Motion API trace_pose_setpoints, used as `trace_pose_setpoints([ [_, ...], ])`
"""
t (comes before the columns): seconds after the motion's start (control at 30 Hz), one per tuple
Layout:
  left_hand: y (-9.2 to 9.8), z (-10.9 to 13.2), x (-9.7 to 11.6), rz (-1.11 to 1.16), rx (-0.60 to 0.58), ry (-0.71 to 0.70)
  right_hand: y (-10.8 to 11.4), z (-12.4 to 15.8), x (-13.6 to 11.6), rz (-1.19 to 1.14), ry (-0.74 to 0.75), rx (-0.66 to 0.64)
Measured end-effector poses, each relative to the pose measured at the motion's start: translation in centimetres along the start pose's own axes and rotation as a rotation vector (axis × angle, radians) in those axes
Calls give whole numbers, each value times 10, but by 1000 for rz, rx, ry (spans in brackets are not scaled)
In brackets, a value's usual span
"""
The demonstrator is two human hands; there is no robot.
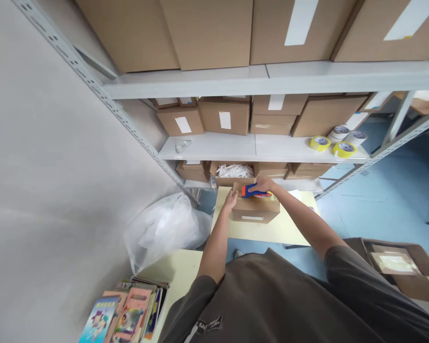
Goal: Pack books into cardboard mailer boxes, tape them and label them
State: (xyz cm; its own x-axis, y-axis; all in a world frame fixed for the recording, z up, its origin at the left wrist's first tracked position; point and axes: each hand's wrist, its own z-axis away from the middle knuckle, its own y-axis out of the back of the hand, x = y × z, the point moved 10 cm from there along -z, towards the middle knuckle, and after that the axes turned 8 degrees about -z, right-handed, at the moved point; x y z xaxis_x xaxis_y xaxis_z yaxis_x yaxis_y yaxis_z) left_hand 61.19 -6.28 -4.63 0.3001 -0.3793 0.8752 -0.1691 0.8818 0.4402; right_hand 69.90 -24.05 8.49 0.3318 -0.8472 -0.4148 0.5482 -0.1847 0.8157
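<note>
A closed cardboard box point(254, 205) with a white label on its near side stands on the pale yellow table point(289, 228). My right hand point(264, 184) is wrapped round a blue and orange tape dispenser point(249, 190), which lies along the top of the box. A roll of tape shows at the dispenser's right side, partly under my hand. My left hand point(230, 200) grips the upper left edge of the box, close to the dispenser's orange end. Whether tape is stuck under the dispenser is hard to make out.
Ahead is a metal shelf rack point(207, 145) holding several cardboard boxes. Tape rolls point(344, 149) sit on its middle shelf at right. An open carton of white strips point(235, 170) is behind the table. A plastic bag point(168, 224) and books point(132, 309) lie left, an open carton point(396, 262) right.
</note>
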Motion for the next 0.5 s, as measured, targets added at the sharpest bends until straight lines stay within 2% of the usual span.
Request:
trace_pose_setpoints([
  [0.1, -46, 9, 15, 11, -69, -37, 0, 27, 45, -30, -10, 5],
  [0.2, -77, 16, 27, -55, -113, -42, 11, 64, 110, -58, -31, 36],
  [0.3, -89, 16, 35, -129, -119, -42, 31, 119, 200, -101, -140, 87],
  [0.4, -93, 12, 40, -168, -139, -79, 55, 179, 286, -190, -306, 202],
  [0.47, -93, 8, 41, -166, -149, -95, 59, 204, 316, -245, -364, 234],
  [0.5, -92, 6, 42, -161, -153, -98, 58, 208, 322, -268, -373, 233],
])
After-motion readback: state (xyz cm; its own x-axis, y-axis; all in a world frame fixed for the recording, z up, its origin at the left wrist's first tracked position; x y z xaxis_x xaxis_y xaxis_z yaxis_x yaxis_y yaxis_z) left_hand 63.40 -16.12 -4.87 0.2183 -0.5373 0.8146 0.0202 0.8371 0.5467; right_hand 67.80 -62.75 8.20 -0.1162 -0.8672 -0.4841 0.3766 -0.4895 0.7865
